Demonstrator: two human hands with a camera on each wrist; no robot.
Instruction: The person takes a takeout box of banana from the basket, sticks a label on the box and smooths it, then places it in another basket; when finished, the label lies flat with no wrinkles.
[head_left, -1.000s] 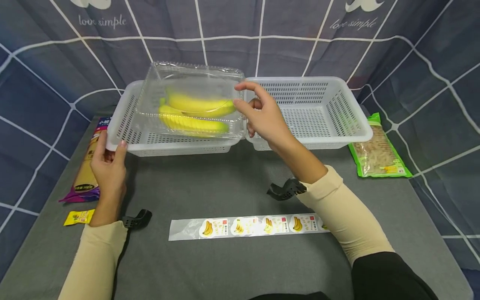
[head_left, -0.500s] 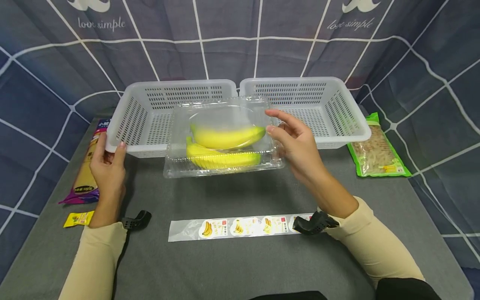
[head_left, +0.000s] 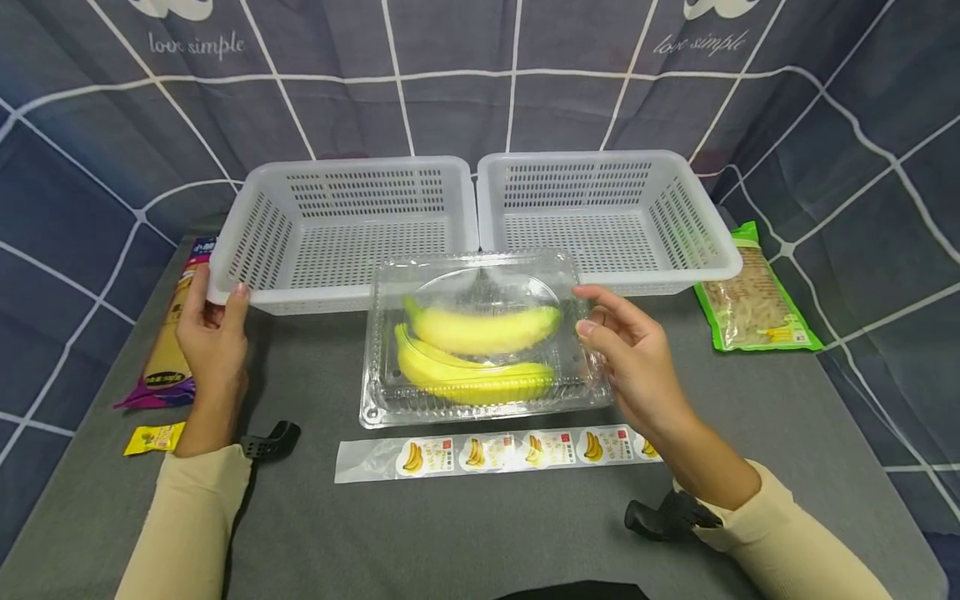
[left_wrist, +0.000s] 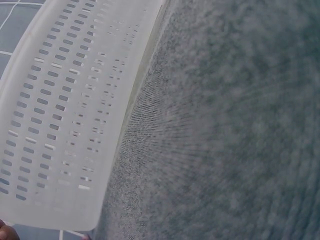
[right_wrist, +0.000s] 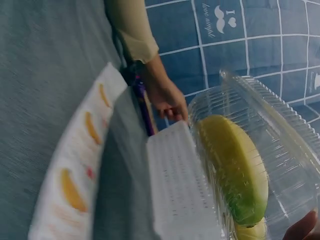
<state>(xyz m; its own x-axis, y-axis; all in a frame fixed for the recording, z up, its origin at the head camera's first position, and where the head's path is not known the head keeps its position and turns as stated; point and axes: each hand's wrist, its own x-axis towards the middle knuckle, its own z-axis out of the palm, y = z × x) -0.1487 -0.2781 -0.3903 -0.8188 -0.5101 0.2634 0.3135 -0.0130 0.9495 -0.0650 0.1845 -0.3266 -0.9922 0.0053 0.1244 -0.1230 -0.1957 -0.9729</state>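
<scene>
My right hand [head_left: 637, 358] grips the right side of a clear plastic clamshell box [head_left: 382, 392], with bananas [head_left: 483, 329] visible through the lid. The box is over the table, in front of the baskets and just behind the sticker strip. Whether it touches the table is unclear. In the right wrist view, a banana [right_wrist: 235, 170] shows close up through the box wall. My left hand [head_left: 215, 337] pinches the front left corner of the left white plastic basket [head_left: 315, 302]. The left wrist view shows that basket's slotted side [left_wrist: 55, 110] and only a fingertip at the lower left.
A second white basket [head_left: 637, 282] adjoins on the right. A strip of banana stickers [head_left: 495, 454] lies in front of the box. A gold and purple packet [head_left: 167, 358] and small yellow packet [head_left: 153, 438] lie at left, a green-edged bag [head_left: 757, 304] at right.
My right hand has brought the banana box out of the left basket, toward me and to the right, down near the sticker strip. My left hand has stayed at the basket corner.
</scene>
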